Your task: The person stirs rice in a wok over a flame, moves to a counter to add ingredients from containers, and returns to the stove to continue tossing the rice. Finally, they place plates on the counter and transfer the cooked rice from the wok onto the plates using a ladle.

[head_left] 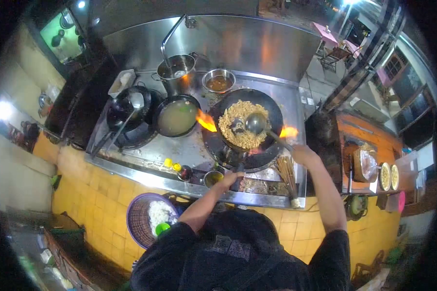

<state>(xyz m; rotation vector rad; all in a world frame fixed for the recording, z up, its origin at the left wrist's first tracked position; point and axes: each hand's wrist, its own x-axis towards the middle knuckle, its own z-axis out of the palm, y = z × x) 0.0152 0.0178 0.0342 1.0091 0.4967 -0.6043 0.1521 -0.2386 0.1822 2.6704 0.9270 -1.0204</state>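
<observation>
A dark wok [228,121] full of brown fried rice [243,138] sits over a burner, with flames [206,120] showing on both sides. My left hand [232,181] is closed around the wok's handle [239,172] at the stove's front edge. In my right hand [306,156] is the handle of a metal ladle [256,123], whose bowl rests in the rice. A bamboo brush [287,177] lies below my right hand. Beside my left hand stands a small metal cup [212,179] of yellowish liquid.
Left of the wok are a pan of cloudy liquid [177,118], a tall pot [181,72] and another dark wok [126,114]. A bowl of sauce [219,81] stands behind. A purple basket [140,220] of white rice is low at left. Two plates [394,177] lie on the right table.
</observation>
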